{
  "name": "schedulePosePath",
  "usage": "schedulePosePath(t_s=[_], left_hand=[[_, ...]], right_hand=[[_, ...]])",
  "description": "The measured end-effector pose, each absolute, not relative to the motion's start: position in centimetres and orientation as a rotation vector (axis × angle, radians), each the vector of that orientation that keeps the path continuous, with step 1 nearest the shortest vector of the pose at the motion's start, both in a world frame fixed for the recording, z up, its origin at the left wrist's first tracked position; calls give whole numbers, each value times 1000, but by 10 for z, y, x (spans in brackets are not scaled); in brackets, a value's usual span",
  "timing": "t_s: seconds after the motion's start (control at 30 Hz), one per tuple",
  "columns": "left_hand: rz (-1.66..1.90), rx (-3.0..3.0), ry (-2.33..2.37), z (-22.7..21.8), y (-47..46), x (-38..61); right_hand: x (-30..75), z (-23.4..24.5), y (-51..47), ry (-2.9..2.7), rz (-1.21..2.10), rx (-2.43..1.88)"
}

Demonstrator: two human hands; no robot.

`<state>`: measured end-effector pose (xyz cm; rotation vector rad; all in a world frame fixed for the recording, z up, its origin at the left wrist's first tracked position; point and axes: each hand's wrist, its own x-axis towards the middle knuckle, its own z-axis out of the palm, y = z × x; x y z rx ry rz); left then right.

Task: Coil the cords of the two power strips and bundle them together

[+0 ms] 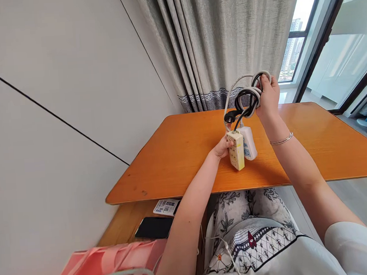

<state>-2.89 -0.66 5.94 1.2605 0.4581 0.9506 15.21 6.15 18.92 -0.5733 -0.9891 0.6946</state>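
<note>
My left hand [223, 146] is closed around the upper end of a cream power strip [236, 151], which is held upright over the table. Right beside it hangs a white power strip [248, 143] with a pale blue socket face. A black plug [230, 116] sits just above the cream strip. My right hand [268, 90], higher up and to the right, grips a looped bundle of black and white cords [246, 101]. The cords run down to the two strips. Part of the left fingers is hidden behind the cream strip.
The orange wooden table [172, 155] spreads under my hands, with a grey curtain [227, 38] behind it. Below its left edge lie a black phone [153, 227], a printed card [166, 207] and a pink bag [98, 265]. A white wall [56, 79] borders the left side.
</note>
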Motion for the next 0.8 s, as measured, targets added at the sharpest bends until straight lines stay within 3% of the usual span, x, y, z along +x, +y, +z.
schedulePosePath(t_s=[0.17, 0.4, 0.8], left_hand=[[948, 1188, 554, 70, -11, -53], [826, 1177, 944, 90, -17, -100], [785, 930, 1289, 69, 23, -155]], right_hand=[[160, 176, 74, -778, 856, -630], [132, 128, 95, -575, 1326, -916], [89, 44, 97, -920, 1468, -1078]])
